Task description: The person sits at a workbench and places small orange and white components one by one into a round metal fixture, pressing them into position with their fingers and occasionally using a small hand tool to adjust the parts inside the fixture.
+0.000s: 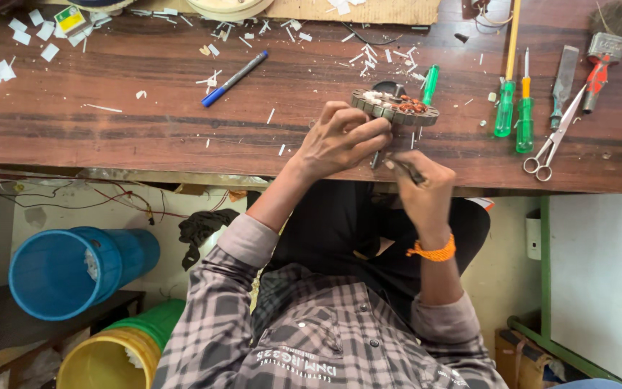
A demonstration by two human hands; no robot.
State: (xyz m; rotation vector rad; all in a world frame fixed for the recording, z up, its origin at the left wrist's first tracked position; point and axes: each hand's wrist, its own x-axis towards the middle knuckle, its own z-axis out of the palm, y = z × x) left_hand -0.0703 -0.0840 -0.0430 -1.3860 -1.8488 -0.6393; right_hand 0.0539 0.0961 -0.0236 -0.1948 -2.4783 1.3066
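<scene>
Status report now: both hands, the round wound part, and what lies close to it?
Left hand grips round motor stator. Right hand holds thin dark tool near it. Green screwdriver lies just behind it.

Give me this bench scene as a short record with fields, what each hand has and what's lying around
Left hand: grips a round ring-shaped motor core with copper windings, tilted on the wooden bench
Right hand: holds a thin dark tool, tip toward the core's underside
Right of the core: two green-handled screwdrivers, scissors, a brush
Left of the core: blue pen, white paper scraps
Below the bench: blue bucket, yellow bucket
</scene>
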